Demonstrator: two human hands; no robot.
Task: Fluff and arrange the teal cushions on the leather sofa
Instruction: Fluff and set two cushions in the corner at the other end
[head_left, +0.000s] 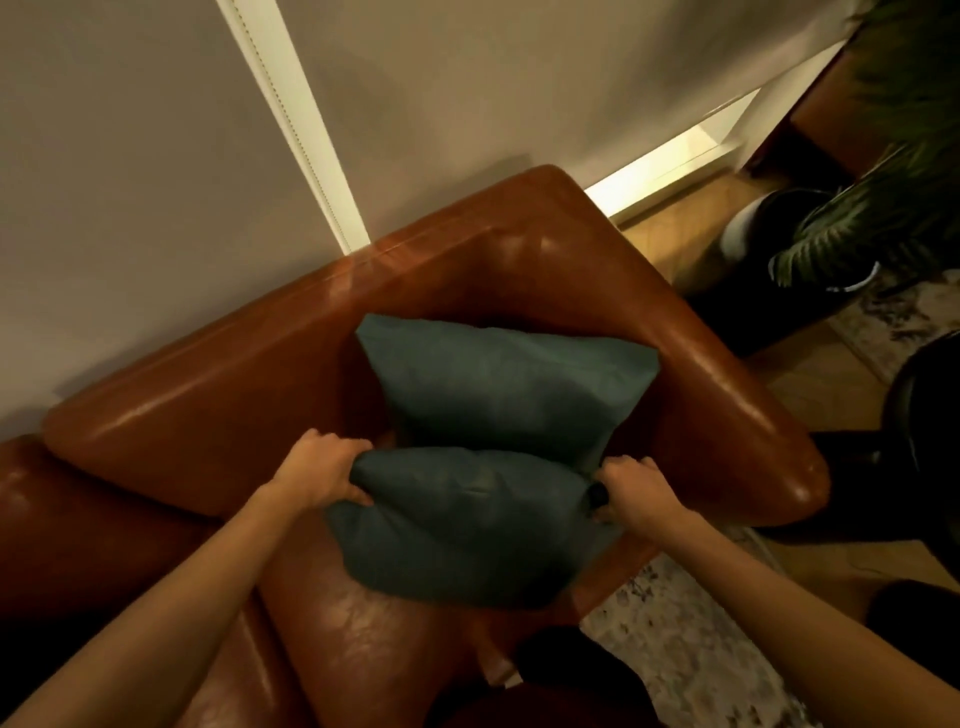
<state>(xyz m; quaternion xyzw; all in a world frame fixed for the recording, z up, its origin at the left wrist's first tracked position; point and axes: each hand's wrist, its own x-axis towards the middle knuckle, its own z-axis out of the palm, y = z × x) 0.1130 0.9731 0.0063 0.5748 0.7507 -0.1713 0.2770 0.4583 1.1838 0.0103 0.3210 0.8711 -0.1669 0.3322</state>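
Two teal cushions lie in the corner seat of the brown leather sofa. The rear cushion leans against the backrest and the right armrest. The front cushion sits over the seat, squeezed between both hands. My left hand grips its left edge, fingers curled into the fabric. My right hand grips its right edge; a dark patch shows at the thumb. The front cushion overlaps the lower edge of the rear one.
A pale wall with a white blind cord strip stands behind the sofa. A potted plant in a dark pot stands right of the armrest on wooden floor. A patterned rug lies at lower right. A dark round object sits at the right edge.
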